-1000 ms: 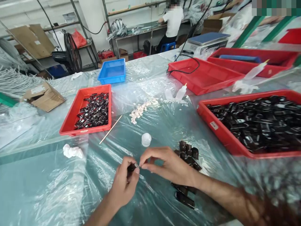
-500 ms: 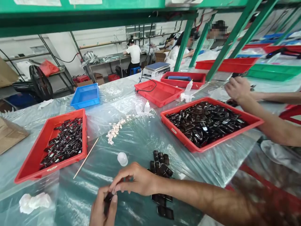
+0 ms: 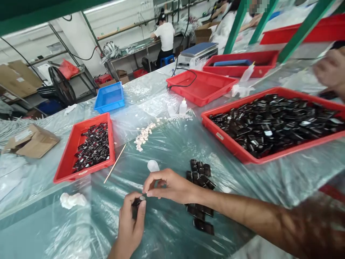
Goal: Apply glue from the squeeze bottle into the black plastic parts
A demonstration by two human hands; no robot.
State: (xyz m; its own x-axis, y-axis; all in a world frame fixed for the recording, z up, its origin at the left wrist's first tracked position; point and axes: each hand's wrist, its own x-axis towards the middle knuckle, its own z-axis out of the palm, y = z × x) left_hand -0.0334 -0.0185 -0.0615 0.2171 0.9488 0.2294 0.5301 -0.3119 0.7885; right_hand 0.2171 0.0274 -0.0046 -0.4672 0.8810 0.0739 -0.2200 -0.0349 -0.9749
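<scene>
My left hand point(image 3: 131, 222) pinches a small black part point(image 3: 136, 201) upright between thumb and fingers. My right hand point(image 3: 169, 186) has its fingertips closed on a tiny white piece point(image 3: 142, 198) at the top of that part. A loose pile of black parts point(image 3: 201, 172) lies on the plastic-covered table point(image 3: 172, 147) just right of my right hand, with more black parts point(image 3: 203, 226) under my forearm. A small white cap point(image 3: 153, 166) rests just beyond my hands.
A red tray of black parts point(image 3: 70, 160) sits at the left, a larger red tray point(image 3: 237, 151) at the right. White small pieces point(image 3: 142, 136), a thin stick point(image 3: 115, 163), a white wad point(image 3: 71, 200), glue bottles point(image 3: 183, 106) and a blue tray point(image 3: 109, 97) lie farther off. Another person's hand point(image 3: 330, 70) is at far right.
The view shifted between frames. My hands stay together on the black part, the right fingertips still at its top. The other person's hand has moved toward the right edge.
</scene>
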